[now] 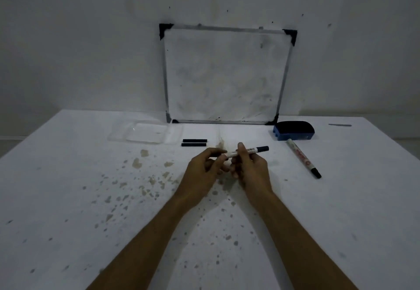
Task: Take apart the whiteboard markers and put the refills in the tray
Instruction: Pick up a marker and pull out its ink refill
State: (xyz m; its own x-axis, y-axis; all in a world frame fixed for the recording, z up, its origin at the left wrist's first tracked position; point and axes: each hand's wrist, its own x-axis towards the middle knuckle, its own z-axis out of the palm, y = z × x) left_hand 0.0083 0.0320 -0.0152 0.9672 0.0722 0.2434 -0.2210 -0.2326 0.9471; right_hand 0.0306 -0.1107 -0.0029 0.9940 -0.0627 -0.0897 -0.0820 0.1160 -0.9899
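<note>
Both my hands hold one white whiteboard marker with a black cap, level above the table's middle. My left hand pinches its left end; my right hand grips the barrel, with the capped end sticking out to the right. A second white marker with a black cap lies on the table to the right. Two black refill sticks lie side by side beyond my hands. A clear plastic tray sits just left of the sticks, with nothing visible inside.
A small framed whiteboard leans against the wall at the table's back edge. A blue eraser sits at its right foot. The white table is speckled with brown stains.
</note>
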